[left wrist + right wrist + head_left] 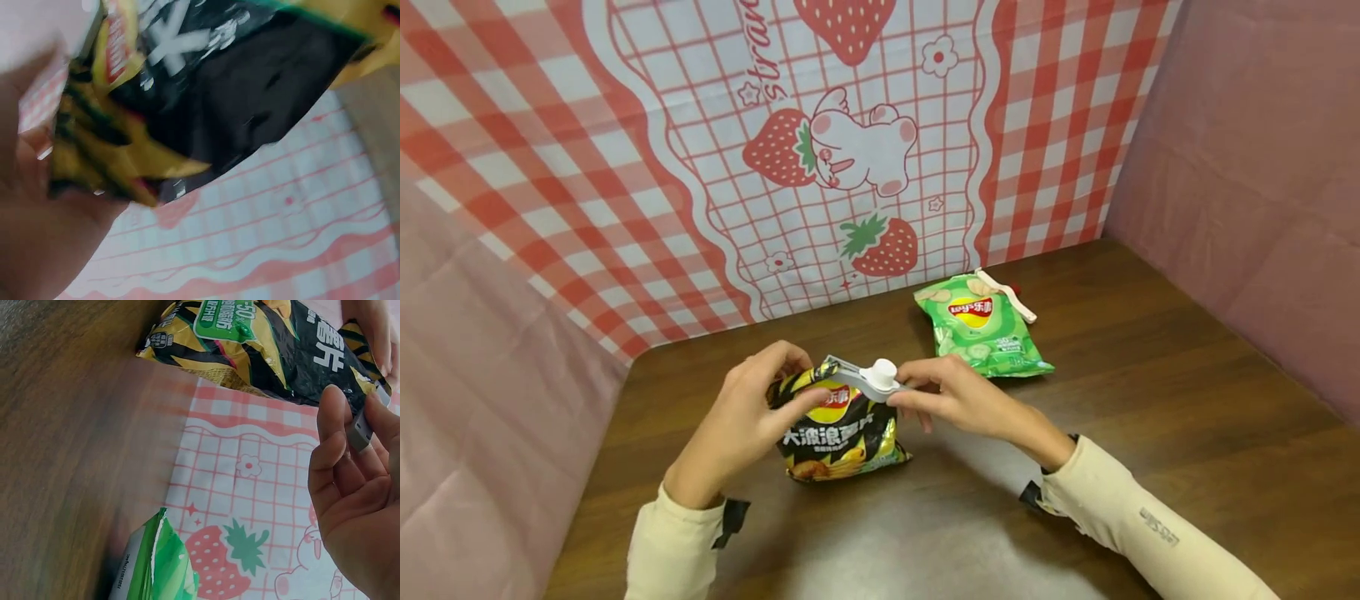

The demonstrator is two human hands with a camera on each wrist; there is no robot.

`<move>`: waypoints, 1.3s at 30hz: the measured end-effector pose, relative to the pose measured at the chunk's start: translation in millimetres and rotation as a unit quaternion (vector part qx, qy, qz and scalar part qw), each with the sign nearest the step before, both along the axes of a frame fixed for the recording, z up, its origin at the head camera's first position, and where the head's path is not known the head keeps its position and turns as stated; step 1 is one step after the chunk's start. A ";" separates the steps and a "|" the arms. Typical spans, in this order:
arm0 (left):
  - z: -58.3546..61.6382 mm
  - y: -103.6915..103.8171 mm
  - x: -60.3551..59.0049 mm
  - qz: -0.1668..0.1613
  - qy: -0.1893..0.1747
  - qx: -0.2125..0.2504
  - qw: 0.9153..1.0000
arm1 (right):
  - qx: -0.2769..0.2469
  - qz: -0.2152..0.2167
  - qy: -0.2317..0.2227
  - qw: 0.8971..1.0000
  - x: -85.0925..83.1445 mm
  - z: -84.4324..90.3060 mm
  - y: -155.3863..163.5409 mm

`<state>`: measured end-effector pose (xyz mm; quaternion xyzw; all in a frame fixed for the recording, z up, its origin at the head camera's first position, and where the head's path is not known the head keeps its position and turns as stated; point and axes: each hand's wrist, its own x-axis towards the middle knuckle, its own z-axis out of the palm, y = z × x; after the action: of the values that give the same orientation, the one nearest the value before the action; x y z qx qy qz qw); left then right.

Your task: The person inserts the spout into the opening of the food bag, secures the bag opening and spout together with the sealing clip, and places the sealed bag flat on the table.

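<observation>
Holding the black-and-yellow chip bag (838,429) upright on the wooden table (1150,400), both hands on its top edge. My left hand (752,421) pinches the bag's upper left corner, fingers curled round the crumpled foil; the left wrist view shows that corner bunched against my palm, picture blurred. My right hand (958,400) grips the end of the grey-and-white bag clip (865,379), thumb and fingers closed on it. The clip lies along the bag's top edge, its round white knob just right of the bag's top middle. In the right wrist view the clip's grey end (359,431) sits between my fingertips (331,403), touching them. Can't tell whether the clip is fully clamped over the foil.

A green chip bag (981,329) lies flat behind and to the right of the black bag, well apart from it. A white clip (1007,293) sits across that green bag's far top edge. Behind both bags: a red-checked strawberry cloth (850,150) as backdrop. Pink cloth walls (1247,158) stand either side of the black bag. Cream sleeves on both my arms.
</observation>
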<state>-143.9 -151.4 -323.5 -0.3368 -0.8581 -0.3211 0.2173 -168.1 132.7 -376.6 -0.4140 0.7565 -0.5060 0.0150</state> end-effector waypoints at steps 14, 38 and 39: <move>3.7 -10.4 0.8 -0.019 -0.022 0.012 1.000 | 0.009 0.005 0.025 1.000 0.0 -0.5 -4.1; 9.0 -8.0 6.0 0.049 0.003 -0.133 0.990 | -0.016 -0.065 0.095 0.993 6.5 -17.4 -18.8; 10.5 -6.0 8.6 0.059 0.010 -0.154 0.986 | -0.017 -0.070 0.099 0.992 7.1 -16.9 -19.1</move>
<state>-135.3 -157.4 -313.0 -0.3182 -0.9135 -0.1680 0.1899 -161.0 113.6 -393.5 -0.4081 0.7726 -0.4754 -0.1026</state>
